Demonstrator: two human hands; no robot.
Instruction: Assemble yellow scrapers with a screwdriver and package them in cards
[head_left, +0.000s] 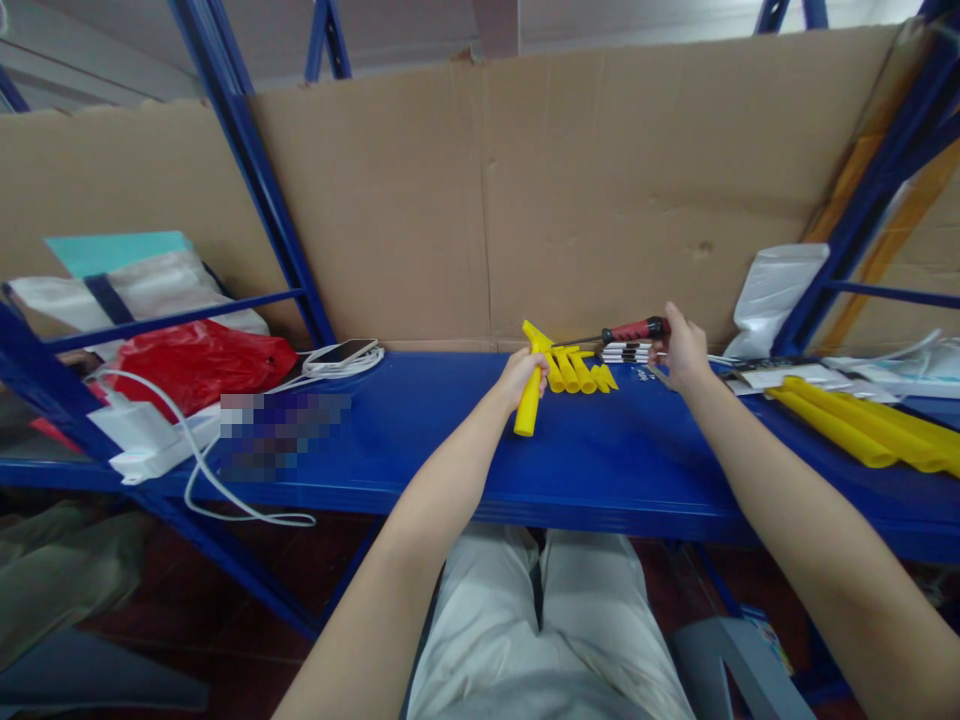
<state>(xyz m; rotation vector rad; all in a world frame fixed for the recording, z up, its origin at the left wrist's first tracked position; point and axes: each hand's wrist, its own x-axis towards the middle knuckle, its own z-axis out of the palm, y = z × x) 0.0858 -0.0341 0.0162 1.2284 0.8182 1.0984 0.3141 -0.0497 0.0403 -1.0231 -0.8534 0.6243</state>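
Observation:
My left hand [519, 378] is wrapped around a yellow plastic handle [527, 408], a tube with a wider, flared head at its top end. My right hand [684, 347] grips the butt end of a screwdriver [634, 330] with a red and black handle. The screwdriver lies nearly level, its thin shaft pointing left at the head of the yellow handle; whether the tip touches is too small to tell. Just right of my left hand, several similar yellow pieces [571, 372] lie in a row on the blue shelf [420, 430].
White-and-black strips [625, 352] and tiny screw-like bits [645, 374] lie near my right hand. Long yellow tubes [847, 425] are at the right. Leftward are a phone [346, 352], a white cable [255, 515], a power strip [161, 455] and a red bag [202, 365]. Cardboard [585, 190] stands behind.

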